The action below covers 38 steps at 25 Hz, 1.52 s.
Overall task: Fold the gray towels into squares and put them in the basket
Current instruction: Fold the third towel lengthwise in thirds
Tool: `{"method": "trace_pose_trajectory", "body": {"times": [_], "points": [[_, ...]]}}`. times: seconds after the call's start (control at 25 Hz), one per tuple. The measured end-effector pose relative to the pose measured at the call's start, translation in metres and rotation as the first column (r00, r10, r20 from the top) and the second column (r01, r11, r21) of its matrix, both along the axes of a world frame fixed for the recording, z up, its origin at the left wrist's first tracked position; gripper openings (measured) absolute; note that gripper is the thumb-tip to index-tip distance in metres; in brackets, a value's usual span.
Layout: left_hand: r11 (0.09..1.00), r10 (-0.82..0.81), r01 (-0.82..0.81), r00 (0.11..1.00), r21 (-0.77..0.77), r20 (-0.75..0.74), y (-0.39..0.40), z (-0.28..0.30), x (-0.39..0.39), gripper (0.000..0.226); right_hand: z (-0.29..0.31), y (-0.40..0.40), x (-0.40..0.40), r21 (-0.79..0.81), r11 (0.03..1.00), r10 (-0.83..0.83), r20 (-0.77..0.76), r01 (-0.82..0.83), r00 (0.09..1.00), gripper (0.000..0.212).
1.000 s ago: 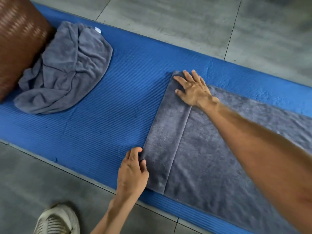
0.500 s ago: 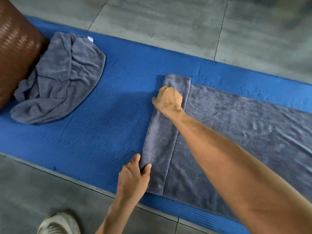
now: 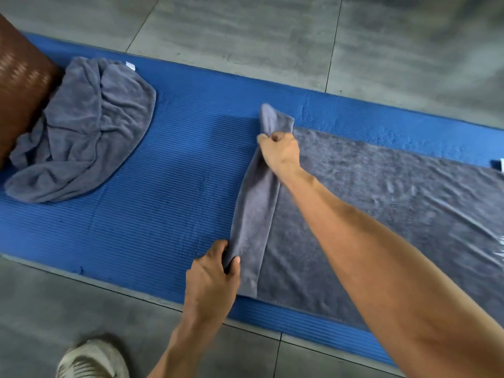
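A: Where do your 2 hands sit on the gray towel (image 3: 381,203)?

B: Your left hand (image 3: 211,276) is at the near end of the folded strip, thumb and fingers curled round its edge and pinching it. Your right hand (image 3: 281,151) is at the far end of the same strip, closed in a fist round the cloth, with a short tail of fabric sticking up past the knuckles.

A: And the rest of that towel?

B: It lies flat on the blue mat (image 3: 169,186), spreading out to the right of both your hands. The strip between your hands looks lifted off the layer beneath it.

A: Anything else you should know about?

B: Well to the left of your hands, a crumpled towel (image 3: 84,132) sits heaped on the same mat, touching a brown woven basket (image 3: 19,85) at the far left edge. A white shoe (image 3: 90,361) shows on the gray floor tiles (image 3: 245,31), near and left of your left forearm.
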<state>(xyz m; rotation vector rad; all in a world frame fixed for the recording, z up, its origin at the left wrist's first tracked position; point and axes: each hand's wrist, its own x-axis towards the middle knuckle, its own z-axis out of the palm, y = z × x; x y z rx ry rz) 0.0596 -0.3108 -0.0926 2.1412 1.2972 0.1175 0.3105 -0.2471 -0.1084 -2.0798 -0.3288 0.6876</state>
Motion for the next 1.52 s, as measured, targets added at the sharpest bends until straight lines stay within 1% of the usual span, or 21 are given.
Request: {"method": "trace_pose_trajectory", "body": {"times": [0.08,0.2,0.36,0.44,0.48,0.6,0.68,0.8,0.88,0.96,1.04,1.08,1.12,1.16,1.2,1.24,1.28,1.32,1.36,1.44,1.52], "points": [[0.998,-0.058,0.056,0.995,0.028,0.08,-0.011,0.011,0.004,0.009,0.002,-0.021,0.006,0.182,0.975,-0.111,-0.098,0.127,0.989,0.043],[0.98,-0.197,0.192,0.968,0.049,0.155,-0.037,0.012,0.011,0.03,0.004,-0.053,0.015,0.304,0.913,-0.203,-0.236,0.271,0.95,0.039],[0.886,-0.443,0.407,0.884,0.223,0.151,-0.072,-0.005,0.026,0.054,-0.005,-0.088,0.032,0.254,0.858,-0.329,-0.393,0.446,0.858,0.015],[0.808,-0.547,0.504,0.834,0.305,0.071,-0.082,-0.018,0.03,0.066,-0.013,-0.104,0.037,0.149,0.849,-0.377,-0.504,0.508,0.777,0.024],[0.782,-0.572,0.54,0.82,0.31,0.016,-0.084,-0.025,0.029,0.072,-0.016,-0.112,0.037,0.101,0.842,-0.4,-0.543,0.53,0.738,0.026],[0.787,-0.556,0.56,0.826,0.258,-0.097,-0.085,-0.045,0.015,0.075,-0.018,-0.15,0.014,0.021,0.869,-0.395,-0.572,0.494,0.719,0.009],[0.825,-0.517,0.523,0.852,0.214,-0.086,-0.082,-0.05,0.006,0.064,-0.017,-0.179,-0.016,-0.022,0.884,-0.391,-0.58,0.467,0.715,0.002],[0.843,-0.514,0.508,0.858,0.175,-0.017,-0.08,-0.054,0.0,0.055,-0.008,-0.212,-0.061,-0.108,0.881,-0.432,-0.579,0.46,0.691,0.008],[0.801,-0.578,0.565,0.816,0.2,0.009,-0.078,-0.055,-0.001,0.051,-0.003,-0.222,-0.085,-0.153,0.896,-0.423,-0.58,0.417,0.696,0.015],[0.744,-0.644,0.63,0.765,0.223,-0.012,-0.074,-0.056,-0.002,0.049,-0.001,-0.228,-0.102,-0.175,0.926,-0.371,-0.581,0.335,0.724,0.011],[0.725,-0.662,0.653,0.748,0.218,-0.04,-0.069,-0.055,-0.004,0.052,0.0,-0.235,-0.11,-0.167,0.953,-0.301,-0.585,0.252,0.753,0.006],[0.721,-0.665,0.659,0.745,0.214,-0.052,-0.066,-0.055,-0.006,0.052,0.0,-0.238,-0.113,-0.174,0.963,-0.268,-0.566,0.206,0.78,0.011],[0.709,-0.676,0.672,0.734,0.216,-0.064,-0.063,-0.054,-0.007,0.052,0.001,-0.241,-0.113,-0.222,0.968,-0.215,-0.492,0.117,0.844,0.02],[0.682,-0.701,0.697,0.709,0.222,-0.072,-0.06,-0.052,-0.007,0.047,-0.001,-0.245,-0.113,-0.341,0.94,-0.133,-0.35,0.006,0.927,0.031],[0.644,-0.736,0.728,0.674,0.234,-0.072,-0.058,-0.049,-0.005,0.036,-0.003,-0.248,-0.114,-0.491,0.869,-0.023,-0.158,-0.059,0.987,0.038],[0.607,-0.767,0.754,0.639,0.25,-0.066,-0.055,-0.046,-0.002,0.023,-0.005,-0.25,-0.115,-0.586,0.81,0.092,0.057,-0.041,0.994,0.037],[0.588,-0.783,0.766,0.619,0.258,-0.054,-0.053,-0.042,0.004,0.016,-0.004,-0.249,-0.117,-0.56,0.829,0.161,0.246,0.005,0.956,0.032],[0.59,-0.783,0.762,0.621,0.265,-0.043,-0.05,-0.039,0.012,0.017,-0.004,-0.247,-0.118,-0.458,0.889,0.194,0.377,0.001,0.906,0.024],[0.607,-0.769,0.747,0.638,0.27,-0.039,-0.047,-0.038,0.02,0.021,-0.005,-0.245,-0.119,-0.358,0.932,0.22,0.442,-0.054,0.87,0.018],[0.651,-0.727,0.71,0.685,0.269,-0.049,-0.04,-0.041,0.03,0.026,-0.013,-0.242,-0.118,-0.299,0.932,0.331,0.463,-0.207,0.822,0.015],[0.676,-0.708,0.702,0.703,0.223,-0.068,-0.034,-0.045,0.036,0.021,-0.021,-0.243,-0.119,-0.377,0.861,0.483,0.401,-0.341,0.778,0.015]]}}
